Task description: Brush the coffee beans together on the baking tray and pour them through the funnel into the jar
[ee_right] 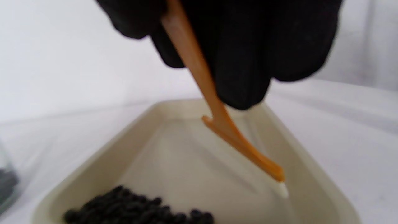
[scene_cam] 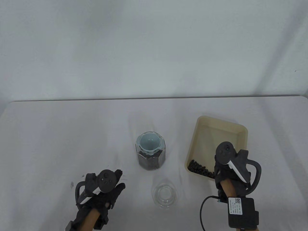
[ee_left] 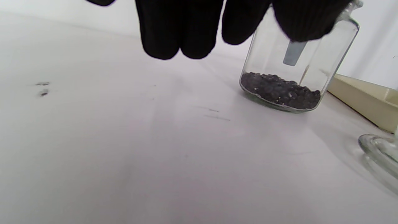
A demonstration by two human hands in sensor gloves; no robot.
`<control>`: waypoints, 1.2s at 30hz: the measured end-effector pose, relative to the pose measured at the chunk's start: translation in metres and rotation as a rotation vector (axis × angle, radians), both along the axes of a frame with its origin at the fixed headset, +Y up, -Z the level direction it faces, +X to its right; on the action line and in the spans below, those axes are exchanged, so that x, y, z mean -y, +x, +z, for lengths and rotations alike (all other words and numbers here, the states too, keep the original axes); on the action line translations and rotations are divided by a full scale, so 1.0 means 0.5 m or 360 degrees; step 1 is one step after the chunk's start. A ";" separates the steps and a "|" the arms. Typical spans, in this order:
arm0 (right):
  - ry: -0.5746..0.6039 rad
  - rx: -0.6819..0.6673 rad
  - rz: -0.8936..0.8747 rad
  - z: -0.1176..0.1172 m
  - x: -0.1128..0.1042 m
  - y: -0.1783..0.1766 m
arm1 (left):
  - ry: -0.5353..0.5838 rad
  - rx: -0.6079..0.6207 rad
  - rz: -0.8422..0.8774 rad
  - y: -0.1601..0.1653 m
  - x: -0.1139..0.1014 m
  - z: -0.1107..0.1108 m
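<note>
A cream baking tray (scene_cam: 223, 125) lies at the right, with coffee beans (scene_cam: 198, 167) heaped along its near edge. My right hand (scene_cam: 229, 168) hovers over the tray's near part and grips an orange brush (ee_right: 217, 115), whose white bristle tip (ee_right: 282, 189) points down into the tray (ee_right: 174, 168) beside the beans (ee_right: 136, 208). In the middle stands a glass jar (scene_cam: 151, 151) part filled with beans, a pale blue funnel (scene_cam: 148, 142) sitting in its mouth. My left hand (scene_cam: 105, 190) rests near the table's front left, fingers relaxed, holding nothing; the jar (ee_left: 295, 74) is beyond its fingertips (ee_left: 177, 34).
A clear glass lid (scene_cam: 164, 194) lies on the white table in front of the jar, between my hands. A few dark specks (scene_cam: 72, 184) mark the cloth by my left hand. The table's far edge (scene_cam: 154, 98) meets a white backdrop.
</note>
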State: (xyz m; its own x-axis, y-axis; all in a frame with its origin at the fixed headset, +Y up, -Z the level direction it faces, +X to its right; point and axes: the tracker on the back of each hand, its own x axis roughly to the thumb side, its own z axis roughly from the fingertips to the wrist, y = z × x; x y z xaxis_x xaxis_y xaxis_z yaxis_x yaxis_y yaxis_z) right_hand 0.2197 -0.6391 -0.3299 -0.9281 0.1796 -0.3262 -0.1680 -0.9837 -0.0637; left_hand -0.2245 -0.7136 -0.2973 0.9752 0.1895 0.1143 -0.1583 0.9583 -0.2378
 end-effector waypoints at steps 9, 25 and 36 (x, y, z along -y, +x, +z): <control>-0.0052 0.0167 -0.0027 -0.004 0.036 0.023 | -0.0005 -0.0006 -0.0004 0.000 0.000 0.000; -0.0092 -0.0013 0.0183 -0.040 0.061 -0.099 | 0.0000 -0.0012 0.0004 -0.002 -0.001 0.000; -0.0119 -0.0121 0.0170 -0.058 0.057 -0.163 | 0.0004 -0.0007 0.0010 -0.002 -0.001 0.000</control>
State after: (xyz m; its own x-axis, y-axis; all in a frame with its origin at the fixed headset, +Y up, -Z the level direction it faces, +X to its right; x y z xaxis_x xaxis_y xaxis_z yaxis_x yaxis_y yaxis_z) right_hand 0.1381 -0.6674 -0.3588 -0.9632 0.0563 -0.2628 -0.0636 -0.9978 0.0195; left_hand -0.2257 -0.7130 -0.2974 0.9745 0.1953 0.1103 -0.1654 0.9579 -0.2348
